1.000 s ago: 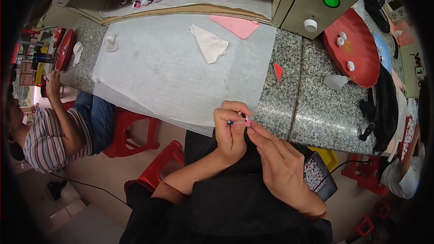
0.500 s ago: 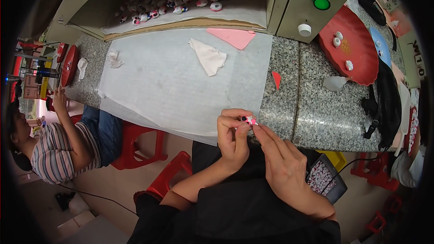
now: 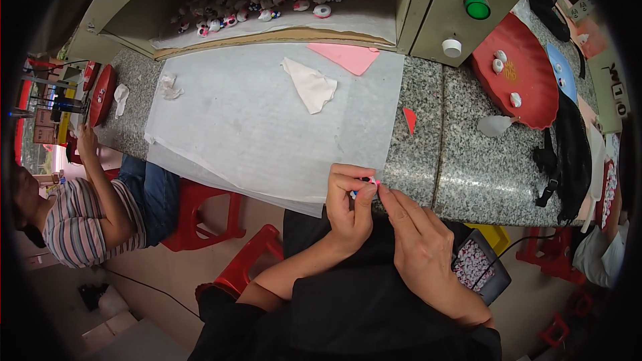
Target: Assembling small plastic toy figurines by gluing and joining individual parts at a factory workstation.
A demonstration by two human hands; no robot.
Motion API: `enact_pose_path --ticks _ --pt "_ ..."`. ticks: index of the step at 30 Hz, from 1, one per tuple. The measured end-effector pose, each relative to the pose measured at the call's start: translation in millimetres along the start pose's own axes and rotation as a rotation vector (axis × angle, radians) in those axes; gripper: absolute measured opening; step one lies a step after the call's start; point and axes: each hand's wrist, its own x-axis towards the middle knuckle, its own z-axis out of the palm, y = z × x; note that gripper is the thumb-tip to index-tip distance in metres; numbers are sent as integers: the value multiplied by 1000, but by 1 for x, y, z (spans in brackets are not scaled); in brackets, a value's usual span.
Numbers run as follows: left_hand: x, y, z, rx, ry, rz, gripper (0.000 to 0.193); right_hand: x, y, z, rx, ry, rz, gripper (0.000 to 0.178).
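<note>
A tiny white, pink and dark-blue figurine (image 3: 370, 182) is pinched between the thumb and fingers of my left hand (image 3: 350, 207), just beyond the counter's front edge. My right hand (image 3: 422, 241) is closed, its fingertips pressed together against the pink side of the figurine. Whatever those fingertips may hold is too small to make out. Much of the figurine is hidden behind my left thumb and fingers. White paper sheeting (image 3: 234, 120) covers the counter ahead of my hands, and a crumpled white cloth (image 3: 309, 85) lies on it.
Ahead, an open-fronted metal box (image 3: 127, 7) holds many small figurines. On the right are a red scalloped tray (image 3: 528, 87), a squeeze bottle (image 3: 495, 125), a red scrap (image 3: 409, 120) and a black bag (image 3: 574, 160). A person (image 3: 93, 220) sits at left; red stools (image 3: 207, 217) stand below.
My left hand has shifted slightly right and turned the figurine, so more blue shows beneath the thumb. My right fingertips stay against it. The seated person at left has leaned a little.
</note>
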Motion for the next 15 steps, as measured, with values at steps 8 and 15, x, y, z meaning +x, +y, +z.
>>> enact_pose_path --ticks 8,15 --pt "0 0 2 37 4 -7 9 -2 2 5 -31 63 1 42" --pt "-1 0 0 38 24 -12 9 1 23 0 -146 306 17 49"
